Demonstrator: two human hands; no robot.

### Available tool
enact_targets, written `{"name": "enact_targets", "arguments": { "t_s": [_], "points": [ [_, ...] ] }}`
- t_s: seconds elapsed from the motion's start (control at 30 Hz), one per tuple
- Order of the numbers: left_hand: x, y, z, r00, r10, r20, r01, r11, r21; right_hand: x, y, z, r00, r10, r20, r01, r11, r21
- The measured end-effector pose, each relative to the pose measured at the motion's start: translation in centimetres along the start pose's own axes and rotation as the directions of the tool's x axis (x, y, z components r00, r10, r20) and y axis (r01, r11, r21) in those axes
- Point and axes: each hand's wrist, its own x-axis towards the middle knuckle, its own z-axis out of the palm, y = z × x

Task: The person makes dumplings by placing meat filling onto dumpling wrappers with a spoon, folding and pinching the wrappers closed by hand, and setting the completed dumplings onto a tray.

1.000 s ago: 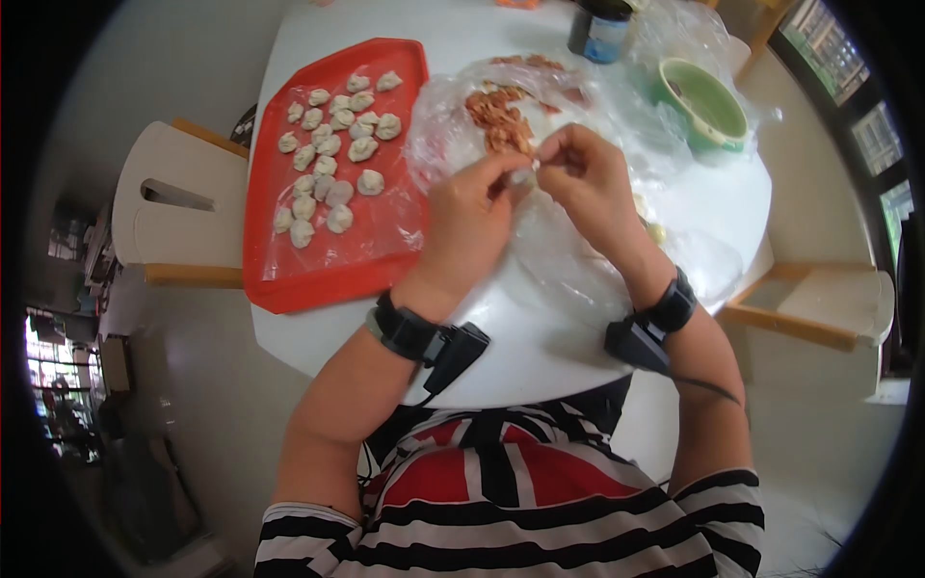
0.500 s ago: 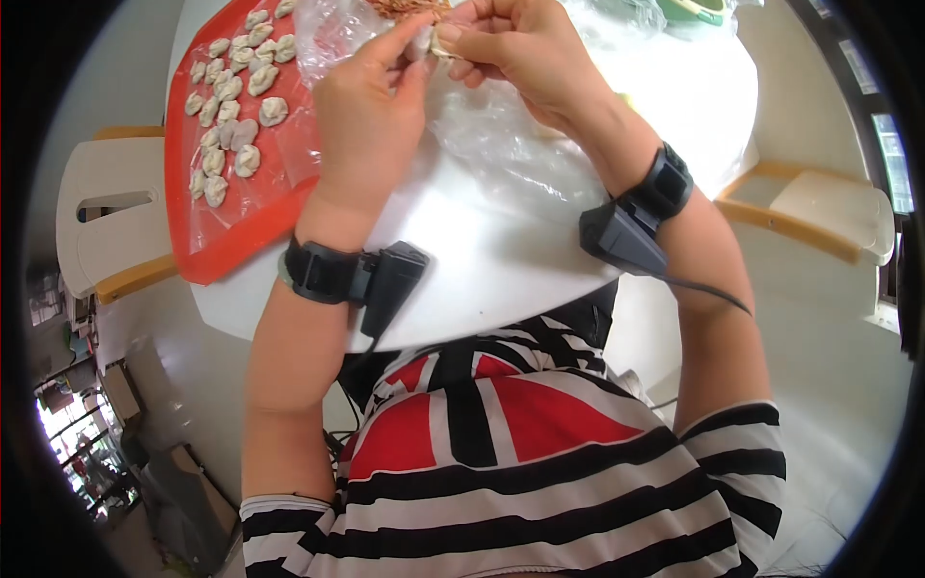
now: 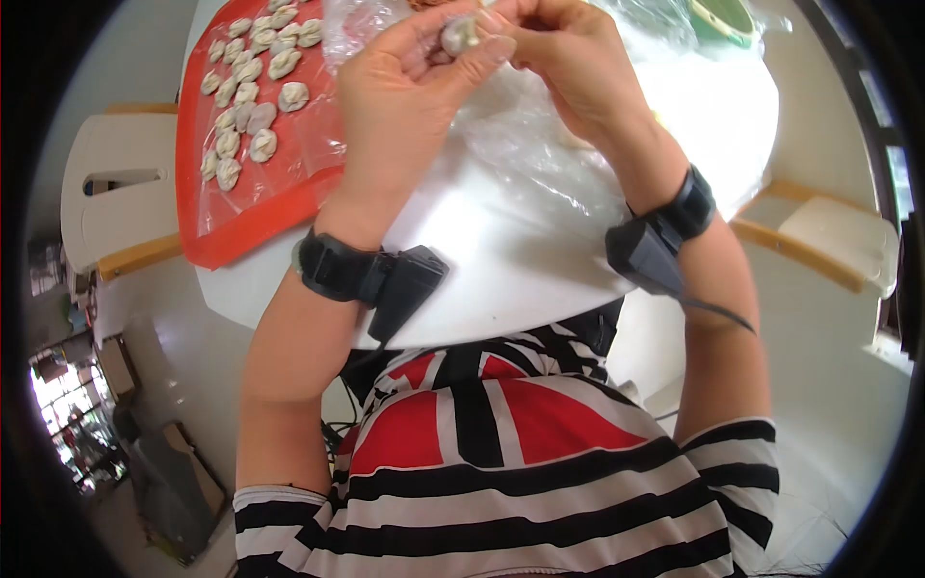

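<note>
Between my two hands, at the top of the head view, is a small pale dumpling (image 3: 459, 37) with a folded wrapper. My left hand (image 3: 409, 82) holds it in curled fingers, with the thumb along its lower side. The fingertips of my right hand (image 3: 568, 53) are pinched together at the dumpling's right edge, touching my left thumb and fingers. To the left, several finished-looking dumplings (image 3: 284, 64) lie in rows on a red tray (image 3: 260, 226) lined with clear plastic.
Crumpled clear plastic (image 3: 540, 144) covers part of the white round table (image 3: 482, 279) under my hands. A reddish-brown filling (image 3: 424, 4) shows at the top edge. A green bowl (image 3: 723, 21) stands at the upper right. Chairs (image 3: 120, 193) flank the table.
My hands have shifted right in the view. My left hand has turned, so the dumpling now shows inside its fingers, and the tray sits slightly higher and further right.
</note>
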Motion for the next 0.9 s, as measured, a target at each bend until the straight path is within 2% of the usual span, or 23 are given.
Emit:
{"name": "enact_targets", "arguments": {
  "t_s": [0.03, 0.1, 0.13, 0.2, 0.23, 0.3, 0.37, 0.43, 0.5, 0.53, 0.57, 0.63, 0.77, 0.83, 0.87, 0.9],
  "points": [
    [0.0, -0.7, 0.2, 1.0, 0.016, 0.001, -0.016, 0.999, 0.031, 0.6, -1.6, 1.0, 0.999, -0.008, 0.034, 0.007, 1.0, 0.027],
    [0.3, -1.0, 0.5, 0.995, 0.086, -0.042, -0.083, 0.994, 0.065, -0.8, -3.8, 2.5, 0.991, 0.117, -0.057, -0.118, 0.993, -0.008],
    [0.0, -0.5, 0.7, 0.998, -0.003, -0.062, 0.005, 1.0, 0.019, -0.7, -3.4, 2.4, 0.987, 0.133, -0.091, -0.138, 0.989, -0.053],
    [0.1, 0.4, 0.6, 0.993, -0.108, -0.051, 0.107, 0.994, -0.023, -0.8, -4.0, 2.8, 0.971, 0.184, -0.151, -0.179, 0.983, 0.048],
    [0.1, 0.6, 0.4, 0.991, -0.134, -0.022, 0.134, 0.991, -0.01, -0.8, -4.3, 3.1, 0.968, 0.166, -0.19, -0.156, 0.985, 0.069],
    [0.2, 0.7, 0.3, 0.986, -0.168, -0.022, 0.164, 0.979, -0.121, -0.7, -4.2, 2.9, 0.977, 0.139, -0.16, -0.123, 0.987, 0.106],
    [0.5, 0.8, 0.1, 0.99, -0.132, -0.055, 0.123, 0.982, -0.146, -0.6, -4.6, 3.5, 0.988, 0.092, -0.122, -0.078, 0.99, 0.117],
    [0.5, 0.8, -0.3, 0.991, -0.116, -0.064, 0.103, 0.978, -0.179, -0.7, -5.1, 3.7, 0.982, 0.095, -0.162, -0.075, 0.989, 0.126],
    [1.0, 0.9, -0.8, 0.981, -0.173, -0.083, 0.13, 0.916, -0.379, -0.5, -4.6, 3.1, 0.992, 0.021, -0.126, -0.006, 0.993, 0.121],
    [1.2, 1.8, -1.2, 0.968, -0.241, -0.076, 0.197, 0.909, -0.366, -0.4, -4.4, 2.8, 0.993, -0.015, -0.114, 0.028, 0.993, 0.113],
    [1.5, 2.3, -1.2, 0.972, -0.224, -0.074, 0.185, 0.917, -0.355, -0.4, -4.6, 2.6, 0.993, -0.034, -0.112, 0.047, 0.992, 0.118],
    [1.6, 2.8, -1.4, 0.934, -0.348, -0.078, 0.273, 0.838, -0.472, -0.4, -4.7, 2.5, 0.986, -0.021, -0.167, 0.044, 0.99, 0.136],
    [2.1, 5.5, -2.9, 0.923, -0.369, -0.109, 0.277, 0.835, -0.475, -0.5, -4.7, 2.6, 0.988, -0.013, -0.155, 0.028, 0.995, 0.098],
    [2.4, 7.0, -5.1, 0.944, -0.322, -0.074, 0.289, 0.913, -0.289, -0.7, -4.9, 2.8, 0.991, -0.03, -0.132, 0.035, 0.999, 0.029],
    [2.4, 7.3, -6.8, 0.939, -0.335, -0.077, 0.302, 0.912, -0.278, -0.8, -5.0, 2.9, 0.99, -0.02, -0.137, 0.026, 0.999, 0.045],
    [2.5, 7.5, -9.0, 0.992, -0.115, -0.058, 0.122, 0.985, 0.125, -0.9, -5.1, 3.0, 0.993, -0.016, -0.116, 0.018, 1.0, 0.014]
  ]
}}
